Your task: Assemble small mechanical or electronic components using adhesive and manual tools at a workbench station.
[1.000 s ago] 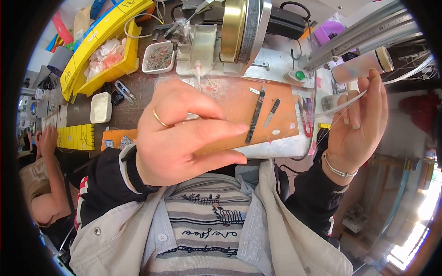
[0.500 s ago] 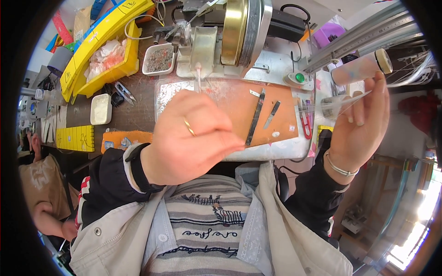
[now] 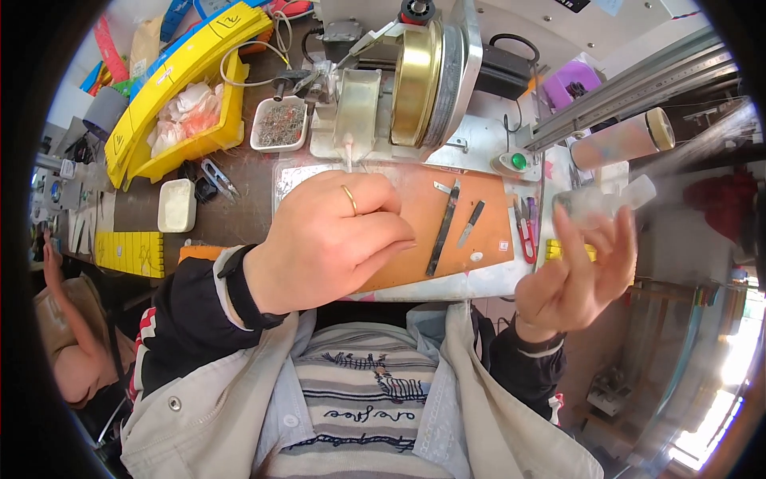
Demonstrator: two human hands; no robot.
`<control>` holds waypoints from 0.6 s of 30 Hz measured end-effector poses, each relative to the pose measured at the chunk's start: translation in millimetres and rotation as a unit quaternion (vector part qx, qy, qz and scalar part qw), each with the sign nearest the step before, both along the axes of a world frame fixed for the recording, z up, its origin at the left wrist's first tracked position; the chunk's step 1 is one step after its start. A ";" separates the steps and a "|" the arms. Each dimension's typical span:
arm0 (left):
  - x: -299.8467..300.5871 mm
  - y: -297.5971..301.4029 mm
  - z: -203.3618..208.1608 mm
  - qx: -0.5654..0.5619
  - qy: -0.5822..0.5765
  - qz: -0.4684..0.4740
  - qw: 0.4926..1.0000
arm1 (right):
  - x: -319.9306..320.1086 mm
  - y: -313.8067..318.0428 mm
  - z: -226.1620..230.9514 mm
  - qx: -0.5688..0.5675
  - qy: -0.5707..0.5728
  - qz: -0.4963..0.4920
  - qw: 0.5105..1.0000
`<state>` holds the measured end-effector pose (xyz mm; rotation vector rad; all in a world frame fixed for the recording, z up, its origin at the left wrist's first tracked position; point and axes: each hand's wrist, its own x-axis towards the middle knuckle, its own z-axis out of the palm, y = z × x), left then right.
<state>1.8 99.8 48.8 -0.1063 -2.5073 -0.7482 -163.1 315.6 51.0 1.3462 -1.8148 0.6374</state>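
Over the near left part of the orange work board [image 3: 487, 211], my left hand [image 3: 343, 239] is closed in a pinch, thumb against fingers. Whatever lies in that pinch is too small or hidden to make out. My right hand [image 3: 578, 275] is off the table's right edge, palm up, with its fingers apart and a little curled. Just beyond its fingertips is a small translucent bottle [image 3: 594, 203]; whether they touch I cannot tell. A bundle of thin white strands [image 3: 718, 148] is smeared by motion at the far right.
A brass-coloured wheel [image 3: 415, 88] stands behind the board. A dark strip tool [image 3: 447, 227], a small blade [image 3: 471, 223] and red-handled scissors [image 3: 527, 231] lie nearby. A white dish of metal bits [image 3: 279, 126] and a yellow bin [image 3: 231, 128] stand left. Another person's arm [image 3: 76, 319] shows far left.
My right hand has let go of the white strands and come down and left, towards the bottle. The left hand stays pinched, slightly turned. The whole view has shifted a little.
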 end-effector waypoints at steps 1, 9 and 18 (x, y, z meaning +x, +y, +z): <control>-1.4 -0.4 4.5 -0.004 0.008 0.006 1.000 | -7.5 -0.3 2.8 -0.001 0.002 0.000 1.000; -1.7 -14.4 5.3 0.068 0.023 0.020 0.997 | 5.8 -0.7 12.2 -0.150 -0.248 0.075 0.954; -5.9 -24.0 10.2 0.102 0.037 0.014 0.994 | 18.6 -50.4 -8.4 0.034 -0.500 0.226 0.835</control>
